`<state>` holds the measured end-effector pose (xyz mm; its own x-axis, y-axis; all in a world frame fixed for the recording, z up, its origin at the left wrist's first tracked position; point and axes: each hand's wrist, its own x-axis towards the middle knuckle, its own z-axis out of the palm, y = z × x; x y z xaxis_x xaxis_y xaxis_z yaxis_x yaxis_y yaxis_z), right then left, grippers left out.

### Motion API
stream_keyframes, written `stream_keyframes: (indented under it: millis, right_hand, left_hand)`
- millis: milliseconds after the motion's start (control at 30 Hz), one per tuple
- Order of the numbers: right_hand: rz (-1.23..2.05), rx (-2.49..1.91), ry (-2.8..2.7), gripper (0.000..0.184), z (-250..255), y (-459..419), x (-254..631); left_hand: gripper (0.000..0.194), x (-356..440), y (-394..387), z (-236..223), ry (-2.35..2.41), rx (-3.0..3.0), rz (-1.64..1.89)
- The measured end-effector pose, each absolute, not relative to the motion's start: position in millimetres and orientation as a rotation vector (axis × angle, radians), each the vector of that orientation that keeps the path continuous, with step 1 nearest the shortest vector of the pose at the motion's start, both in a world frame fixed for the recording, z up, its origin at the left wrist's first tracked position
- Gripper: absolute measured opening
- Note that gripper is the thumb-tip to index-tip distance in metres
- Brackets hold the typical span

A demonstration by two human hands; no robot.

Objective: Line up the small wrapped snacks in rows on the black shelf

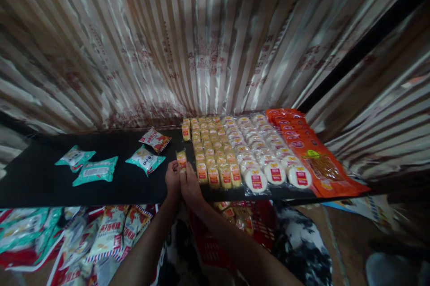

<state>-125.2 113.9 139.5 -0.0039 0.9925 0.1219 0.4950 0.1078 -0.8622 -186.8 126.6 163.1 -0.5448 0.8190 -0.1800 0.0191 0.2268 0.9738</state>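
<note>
Both of my hands meet over the black shelf (134, 192), around a small wrapped yellow snack cake (182, 158) with a red label. My left hand (173, 178) grips it from the left side. My right hand (191, 184) presses against it from the right, fingers together. Just right of my hands stand rows of the same yellow snack cakes (213, 176), packed close. A single yellow snack cake (186, 130) begins another row at the back left of them.
Round white packaged cakes (255, 181) and orange snack bags (319, 160) fill the shelf's right side. Teal packets (96, 172) and a red-white packet (155, 139) lie left. Below are a red basket (215, 250) and large bags of packets (107, 236). Striped foil sheeting (208, 44) hangs behind.
</note>
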Motion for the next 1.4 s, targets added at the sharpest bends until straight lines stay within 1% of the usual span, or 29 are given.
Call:
stream_keyframes:
  millis: [100, 233, 333, 433, 567, 767, 1033, 1400]
  right_hand:
    - [0.805, -1.565, -1.571, 0.048, 144.7, 120.5, -131.8]
    - [0.816, -1.593, -1.575, 0.044, 147.5, 130.2, -136.6]
    - [0.812, -1.583, -1.583, 0.046, 147.0, 137.8, -138.9]
    - [0.783, -1.576, -1.575, 0.046, 145.6, 145.1, -141.7]
    - [0.660, -1.538, -1.651, 0.040, 141.6, 154.7, -145.9]
    - [0.458, -1.530, -1.873, 0.041, 131.2, 171.1, -152.1]
    - [0.358, -1.523, -1.900, 0.041, 127.8, 184.5, -154.6]
    - [0.498, -1.548, -1.852, 0.043, 128.8, 195.2, -155.9]
  left_hand:
    - [0.011, -189.7, 136.5, 157.2, 1.767, 0.767, 1.390]
    - [0.013, -193.1, 147.5, 150.0, 1.787, 0.819, 1.373]
    - [0.018, -194.4, 153.7, 148.8, 1.810, 0.863, 1.366]
    - [0.017, -195.4, 159.9, 151.2, 1.813, 0.881, 1.374]
    - [0.016, -197.1, 170.5, 152.6, 1.803, 0.925, 1.395]
    - [0.017, -200.2, 188.4, 143.9, 1.799, 0.987, 1.455]
    - [0.016, -201.5, 202.0, 147.5, 1.718, 0.959, 1.460]
    - [0.016, -198.1, 213.9, 145.7, 1.608, 0.894, 1.442]
